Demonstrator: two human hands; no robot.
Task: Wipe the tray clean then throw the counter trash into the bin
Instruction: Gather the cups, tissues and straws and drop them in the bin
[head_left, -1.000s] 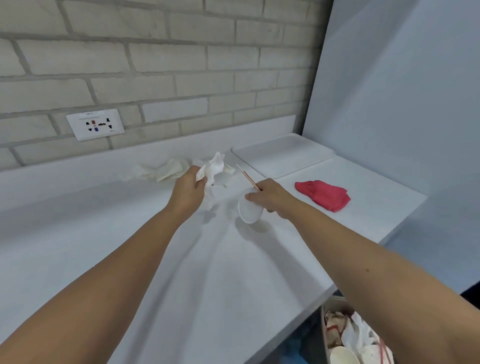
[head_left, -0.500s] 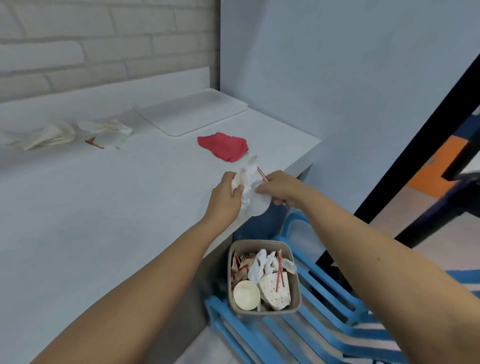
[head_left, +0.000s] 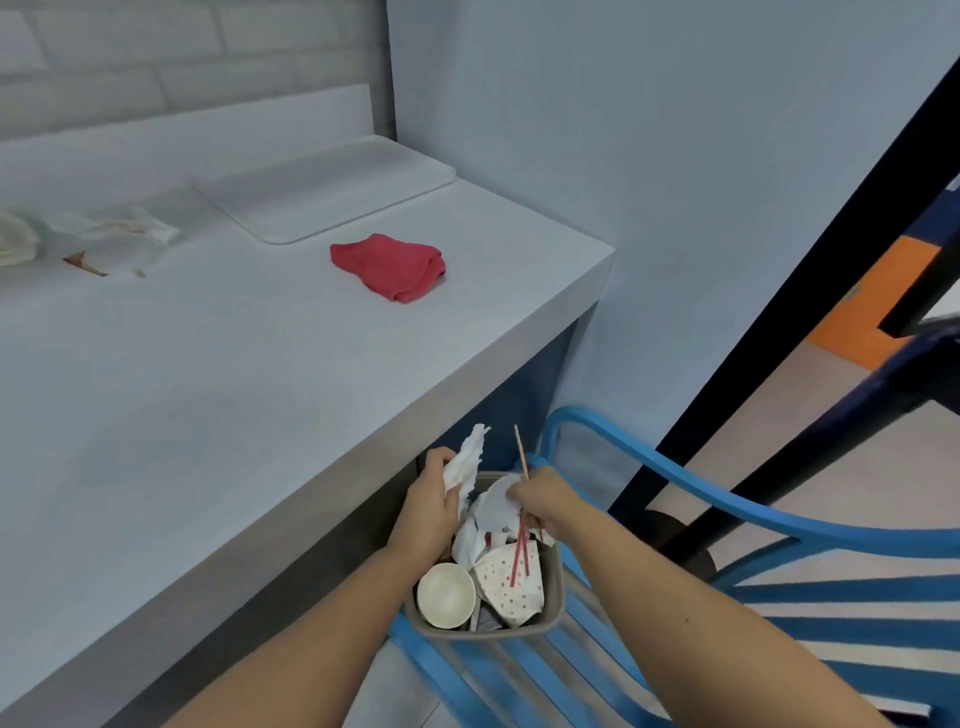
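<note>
White table stretches away to my left, with the tray at its far right corner against the wall, a red cloth just in front of it, and crumpled wrappers near the far left edge. Past the table's near right edge, both hands hang over the bin, which sits on a blue chair. My left hand has its fingers clenched round a crumpled tissue; my right hand pinches a small white cup and a thin red stick.
</note>
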